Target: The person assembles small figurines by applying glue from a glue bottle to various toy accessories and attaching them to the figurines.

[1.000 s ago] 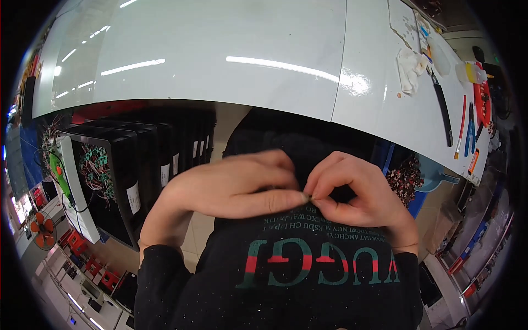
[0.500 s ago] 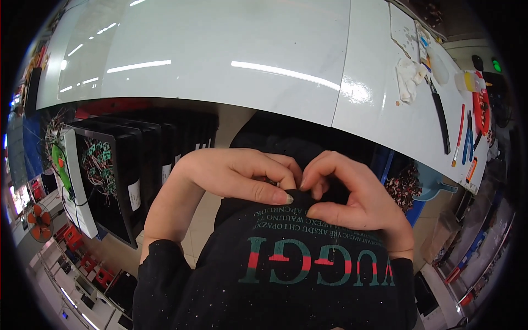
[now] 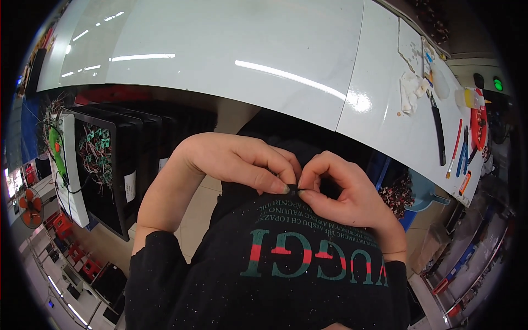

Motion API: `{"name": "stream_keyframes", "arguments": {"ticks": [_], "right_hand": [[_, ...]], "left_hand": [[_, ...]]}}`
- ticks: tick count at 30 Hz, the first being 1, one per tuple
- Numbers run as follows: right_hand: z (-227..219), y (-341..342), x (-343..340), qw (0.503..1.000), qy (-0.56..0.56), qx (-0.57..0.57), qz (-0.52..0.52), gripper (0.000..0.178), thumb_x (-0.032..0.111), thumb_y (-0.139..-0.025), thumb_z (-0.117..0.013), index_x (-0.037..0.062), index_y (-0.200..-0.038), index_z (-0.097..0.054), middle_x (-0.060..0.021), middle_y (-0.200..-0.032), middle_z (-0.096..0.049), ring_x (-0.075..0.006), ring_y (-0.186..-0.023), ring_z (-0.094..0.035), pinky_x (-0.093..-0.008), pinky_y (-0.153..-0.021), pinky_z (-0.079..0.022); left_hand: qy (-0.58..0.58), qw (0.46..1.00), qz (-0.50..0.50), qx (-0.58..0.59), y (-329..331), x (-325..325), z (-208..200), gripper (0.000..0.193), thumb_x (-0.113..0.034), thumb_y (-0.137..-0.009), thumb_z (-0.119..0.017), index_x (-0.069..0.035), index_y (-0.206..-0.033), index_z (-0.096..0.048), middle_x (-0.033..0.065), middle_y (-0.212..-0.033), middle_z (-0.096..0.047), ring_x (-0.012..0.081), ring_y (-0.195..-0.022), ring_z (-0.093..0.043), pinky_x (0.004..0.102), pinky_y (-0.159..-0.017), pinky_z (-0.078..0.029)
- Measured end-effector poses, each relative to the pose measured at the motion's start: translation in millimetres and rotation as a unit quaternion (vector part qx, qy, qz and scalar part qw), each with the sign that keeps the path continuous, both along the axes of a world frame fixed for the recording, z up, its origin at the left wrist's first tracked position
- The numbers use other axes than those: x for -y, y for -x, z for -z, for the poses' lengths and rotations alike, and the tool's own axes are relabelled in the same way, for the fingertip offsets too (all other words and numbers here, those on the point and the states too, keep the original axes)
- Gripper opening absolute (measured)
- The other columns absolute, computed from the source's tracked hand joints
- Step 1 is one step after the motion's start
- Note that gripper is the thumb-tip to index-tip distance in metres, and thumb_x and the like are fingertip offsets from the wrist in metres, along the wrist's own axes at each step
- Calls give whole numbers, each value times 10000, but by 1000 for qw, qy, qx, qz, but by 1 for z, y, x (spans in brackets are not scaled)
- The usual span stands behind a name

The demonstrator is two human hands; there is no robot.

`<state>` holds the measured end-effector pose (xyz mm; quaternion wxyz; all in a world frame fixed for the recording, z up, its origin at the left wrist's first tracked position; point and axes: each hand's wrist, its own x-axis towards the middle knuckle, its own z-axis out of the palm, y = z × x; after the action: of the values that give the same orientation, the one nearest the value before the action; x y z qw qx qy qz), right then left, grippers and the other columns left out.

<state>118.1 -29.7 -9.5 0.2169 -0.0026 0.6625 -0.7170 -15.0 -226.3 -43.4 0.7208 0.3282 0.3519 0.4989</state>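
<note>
Both hands meet at the hem of the black T-shirt (image 3: 324, 300) that I wear, in front of my belly and below the table edge. My left hand (image 3: 245, 159) is closed, its thumb and fingers pinching the black cloth. Close beside it, my right hand (image 3: 346, 192) pinches the same hem between thumb and forefinger. The thumb tips almost touch, with a small fold of cloth between them. My other fingers curl behind the hem and are partly hidden.
A white table (image 3: 220, 33) spans the front. On its right lie crumpled tissue (image 3: 411, 92), a long black-handled tool (image 3: 438, 129), a brush (image 3: 454, 148) and blue-handled pliers (image 3: 465, 149). Black trays (image 3: 118, 165) stand at left, near wired circuit boards (image 3: 96, 146). A blue bin (image 3: 426, 192) is at right.
The fingertips have drawn closer together along the hem, and the right thumb now pinches against the forefinger. The view has shifted slightly, so the table appears a little differently placed.
</note>
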Motion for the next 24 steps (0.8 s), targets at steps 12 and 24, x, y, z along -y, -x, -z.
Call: {"name": "stream_keyframes", "arguments": {"ticks": [12, 24], "right_hand": [[-4, 7, -10, 953, -143, -265, -42, 149, 94, -804, -687, 114, -945, -641, 20, -792, -613, -149, -722, -597, -284, -697, -419], [-1, 10, -17, 943, -155, -285, -70, 142, 99, -809, -682, 110, -891, -568, -7, -783, -587, -188, -718, -584, -302, -695, -428]], "left_hand": [[2, 999, -4, 49, -7, -9, 2, 210, -135, -944, -511, 47, -969, -613, 56, -1026, -525, 138, -892, -493, 266, -777, -416], [56, 997, -11, 60, -5, -14, -4, 200, -113, -926, -530, 66, -918, -619, 91, -1040, -533, 172, -953, -501, 284, -837, -401]]}}
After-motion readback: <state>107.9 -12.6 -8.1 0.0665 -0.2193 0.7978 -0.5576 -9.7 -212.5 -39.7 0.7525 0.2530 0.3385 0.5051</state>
